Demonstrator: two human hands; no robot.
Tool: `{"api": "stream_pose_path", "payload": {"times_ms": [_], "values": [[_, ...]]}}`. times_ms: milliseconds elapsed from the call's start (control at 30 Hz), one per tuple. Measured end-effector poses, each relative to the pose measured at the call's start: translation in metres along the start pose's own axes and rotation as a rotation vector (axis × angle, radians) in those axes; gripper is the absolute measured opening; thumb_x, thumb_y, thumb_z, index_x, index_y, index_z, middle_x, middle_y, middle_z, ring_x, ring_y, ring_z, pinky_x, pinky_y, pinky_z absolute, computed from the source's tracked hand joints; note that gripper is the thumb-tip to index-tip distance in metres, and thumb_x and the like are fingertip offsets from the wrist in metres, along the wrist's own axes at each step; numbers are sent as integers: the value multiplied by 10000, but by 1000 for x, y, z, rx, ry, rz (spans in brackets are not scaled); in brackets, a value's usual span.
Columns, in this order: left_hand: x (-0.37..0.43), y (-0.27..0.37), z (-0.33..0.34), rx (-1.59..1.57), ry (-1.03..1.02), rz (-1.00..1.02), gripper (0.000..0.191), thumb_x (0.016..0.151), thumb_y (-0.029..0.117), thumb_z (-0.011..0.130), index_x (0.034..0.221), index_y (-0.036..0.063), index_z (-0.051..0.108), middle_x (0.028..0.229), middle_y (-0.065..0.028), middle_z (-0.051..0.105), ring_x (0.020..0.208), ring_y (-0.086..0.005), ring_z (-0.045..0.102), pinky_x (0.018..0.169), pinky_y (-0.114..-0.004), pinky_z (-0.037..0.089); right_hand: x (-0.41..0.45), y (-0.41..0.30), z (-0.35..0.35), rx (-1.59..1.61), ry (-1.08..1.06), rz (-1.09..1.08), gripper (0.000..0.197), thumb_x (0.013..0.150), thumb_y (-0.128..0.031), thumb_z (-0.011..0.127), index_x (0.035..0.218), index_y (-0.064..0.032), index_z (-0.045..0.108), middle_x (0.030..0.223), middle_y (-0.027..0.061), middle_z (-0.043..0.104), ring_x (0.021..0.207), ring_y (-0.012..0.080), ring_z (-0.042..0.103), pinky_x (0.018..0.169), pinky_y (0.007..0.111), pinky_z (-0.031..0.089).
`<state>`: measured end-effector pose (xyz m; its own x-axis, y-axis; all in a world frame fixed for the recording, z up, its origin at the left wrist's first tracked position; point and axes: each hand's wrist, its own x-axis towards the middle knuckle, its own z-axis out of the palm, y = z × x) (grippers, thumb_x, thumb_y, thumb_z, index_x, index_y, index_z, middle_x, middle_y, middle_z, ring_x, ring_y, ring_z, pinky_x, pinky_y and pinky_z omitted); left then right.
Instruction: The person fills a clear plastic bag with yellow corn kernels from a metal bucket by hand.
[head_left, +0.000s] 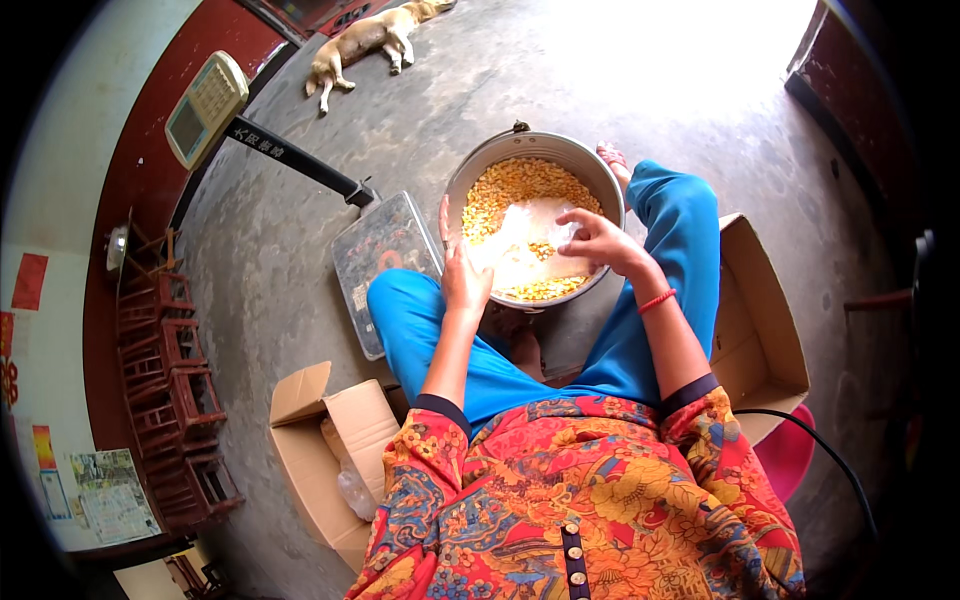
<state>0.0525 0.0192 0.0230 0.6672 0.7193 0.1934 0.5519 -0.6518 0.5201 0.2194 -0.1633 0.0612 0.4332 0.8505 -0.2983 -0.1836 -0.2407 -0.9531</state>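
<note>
Between my knees stands a round metal bucket holding loose yellow corn kernels. A clear plastic bag, partly washed out by glare, lies over the kernels with some corn showing at its middle. My left hand is at the bucket's left side, thumb and fingers spread, against the bag's left edge; its grip is unclear. From the right, my right hand reaches over the rim. Its curled fingers pinch the bag's thin plastic above the corn.
A platform scale with a display on a post stands left of the bucket. Open cardboard boxes sit at my left and right. A dog lies on the concrete floor. Wooden stools line the left wall.
</note>
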Motion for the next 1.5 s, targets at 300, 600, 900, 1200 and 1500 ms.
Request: {"api": "stream_pose_path", "payload": {"times_ms": [300,600,900,1200,1500], "values": [[13,-21,17,-117,-141,-12,158,697,125,644,745,-6,568,693,-115,570,608,-230,553,581,-310,454,21,32,-6,-308,222,-99,131,762,-113,546,808,-8,610,724,70,617,701,144,573,664,268,450],[21,5,8,-1496,-121,-528,296,833,-23,416,1105,81,475,744,-2,507,561,-122,496,587,-283,488,27,28,6,491,124,0,99,845,-158,523,841,-60,537,835,73,620,785,135,593,680,255,458],[11,20,-15,-1654,-405,-727,252,784,9,426,996,126,498,661,18,472,473,-92,441,365,-222,334,32,36,2,247,393,-67,62,837,-106,506,855,-47,501,843,111,614,802,191,612,704,289,483],[-44,32,2,-974,-530,-510,308,704,42,650,968,44,491,750,-26,571,467,-58,472,344,-180,333,30,33,-6,871,328,-135,107,820,10,438,906,-2,500,731,73,548,610,164,552,658,317,518],[-51,18,14,-1125,-380,-495,88,854,177,540,856,92,521,690,8,551,435,-18,422,318,-156,284,31,33,-3,721,391,-72,114,798,-91,462,861,-48,546,728,45,564,603,114,538,533,208,432]]}}
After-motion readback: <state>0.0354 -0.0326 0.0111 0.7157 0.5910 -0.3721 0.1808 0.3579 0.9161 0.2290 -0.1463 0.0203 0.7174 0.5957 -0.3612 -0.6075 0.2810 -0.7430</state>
